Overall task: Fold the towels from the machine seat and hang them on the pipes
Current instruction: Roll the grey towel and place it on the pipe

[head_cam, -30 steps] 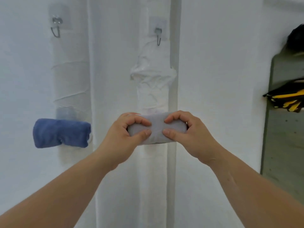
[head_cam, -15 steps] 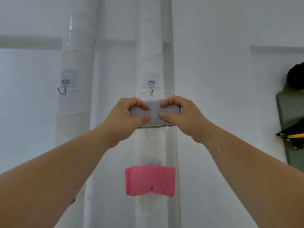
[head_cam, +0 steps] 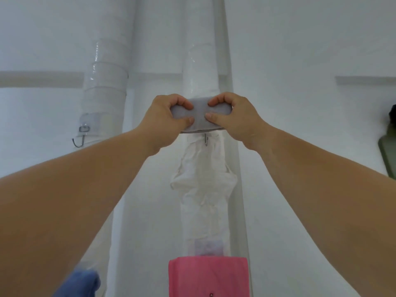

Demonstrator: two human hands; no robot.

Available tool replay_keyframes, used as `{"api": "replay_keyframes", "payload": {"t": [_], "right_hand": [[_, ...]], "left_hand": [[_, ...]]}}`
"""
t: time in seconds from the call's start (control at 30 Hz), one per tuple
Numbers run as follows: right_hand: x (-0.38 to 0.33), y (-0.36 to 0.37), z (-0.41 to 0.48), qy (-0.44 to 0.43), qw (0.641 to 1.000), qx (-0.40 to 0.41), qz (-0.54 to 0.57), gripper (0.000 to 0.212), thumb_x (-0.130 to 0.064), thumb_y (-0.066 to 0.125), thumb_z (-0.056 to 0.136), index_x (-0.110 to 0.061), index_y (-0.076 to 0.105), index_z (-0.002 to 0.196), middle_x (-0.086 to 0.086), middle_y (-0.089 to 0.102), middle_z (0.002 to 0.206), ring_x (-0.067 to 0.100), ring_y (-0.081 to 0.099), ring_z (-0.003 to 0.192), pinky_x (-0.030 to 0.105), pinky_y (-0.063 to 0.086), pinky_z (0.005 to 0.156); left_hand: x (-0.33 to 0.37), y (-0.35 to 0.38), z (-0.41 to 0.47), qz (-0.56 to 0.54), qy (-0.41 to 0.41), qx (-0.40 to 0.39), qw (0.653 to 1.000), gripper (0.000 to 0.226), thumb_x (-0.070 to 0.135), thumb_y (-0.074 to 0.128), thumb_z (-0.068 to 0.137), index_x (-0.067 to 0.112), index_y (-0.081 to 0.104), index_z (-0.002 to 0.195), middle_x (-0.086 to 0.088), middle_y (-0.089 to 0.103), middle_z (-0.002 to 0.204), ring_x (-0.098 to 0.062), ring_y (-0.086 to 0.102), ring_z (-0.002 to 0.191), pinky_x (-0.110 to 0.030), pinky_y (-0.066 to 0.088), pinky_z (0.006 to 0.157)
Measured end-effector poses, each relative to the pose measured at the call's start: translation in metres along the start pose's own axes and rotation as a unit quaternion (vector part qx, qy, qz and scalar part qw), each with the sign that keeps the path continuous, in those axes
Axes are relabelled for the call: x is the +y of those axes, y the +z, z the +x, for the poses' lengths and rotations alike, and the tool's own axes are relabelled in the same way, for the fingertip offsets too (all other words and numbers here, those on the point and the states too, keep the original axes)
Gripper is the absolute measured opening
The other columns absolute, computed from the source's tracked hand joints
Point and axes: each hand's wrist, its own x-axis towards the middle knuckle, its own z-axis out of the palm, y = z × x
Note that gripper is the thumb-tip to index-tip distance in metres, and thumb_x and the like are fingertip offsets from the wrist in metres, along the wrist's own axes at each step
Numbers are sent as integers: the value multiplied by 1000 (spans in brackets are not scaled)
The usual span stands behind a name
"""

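A folded grey towel (head_cam: 200, 115) is held flat against the right white pipe (head_cam: 201, 78). My left hand (head_cam: 169, 118) pinches its left end and my right hand (head_cam: 233, 116) pinches its right end. The towel's lower edge sits just above a small metal hook (head_cam: 206, 139) on that pipe. Lower down the same pipe hangs a folded pink towel (head_cam: 209, 276). A blue towel (head_cam: 85, 284) shows at the bottom, by the left pipe (head_cam: 105, 97).
The left pipe carries a bare metal hook (head_cam: 81, 138) on a clear sticky pad. Crumpled white wrapping (head_cam: 203, 179) bulges from the right pipe below the grey towel. A dark green machine part (head_cam: 387, 155) stands at the right edge. White walls lie behind.
Both hands have lifted the grey towel up the right pipe, from below the upper hook to just above it. The view has tilted up, so the pink towel now shows at the bottom.
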Motion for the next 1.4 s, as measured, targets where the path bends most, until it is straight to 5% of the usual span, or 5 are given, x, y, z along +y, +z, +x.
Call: {"api": "replay_keyframes", "payload": {"t": [0.77, 0.87, 1.07, 1.2, 1.4], "right_hand": [[55, 4, -20, 64, 998, -3, 1, 23, -16, 75, 90, -17, 65, 111, 0, 61, 115, 16, 64, 98, 21, 59, 77], [58, 8, -18, 50, 992, 7, -115, 16, -23, 64, 97, -19, 57, 111, 3, 53, 121, 23, 57, 107, 33, 53, 90], [65, 22, -25, -105, 927, -4, -359, 56, -22, 33, 107, -30, 15, 160, -8, 13, 169, 22, 5, 157, 41, 10, 125], [80, 26, -30, -72, 941, -21, -331, 56, -30, 23, 109, -28, 2, 162, -11, -2, 170, 15, -9, 157, 41, -2, 127], [101, 35, -29, -81, 970, -1, -230, 61, -40, 21, 105, -27, 5, 162, -10, 2, 170, 14, -3, 157, 45, 6, 128]], "left_hand": [[-39, 36, -12, -70, -54, -24, 996, 22, 10, 76, 87, 29, 70, 96, 6, 58, 114, -15, 62, 101, -20, 54, 77], [-42, 40, -12, 90, 14, -12, 996, 20, 22, 69, 93, 36, 62, 106, 3, 45, 142, -23, 48, 130, -35, 41, 108], [-59, 49, -24, 495, 164, 15, 853, 49, 39, 26, 107, 24, 26, 154, 5, 5, 171, -28, -10, 158, -64, -13, 120], [-69, 56, -22, 439, 121, -25, 890, 57, 39, 13, 108, 29, -6, 161, 11, -6, 171, -14, -12, 157, -55, -12, 124], [-86, 66, -22, 337, 119, -13, 934, 58, 38, 19, 108, 32, -4, 162, 14, -4, 170, -12, -7, 157, -52, -5, 126]]}}
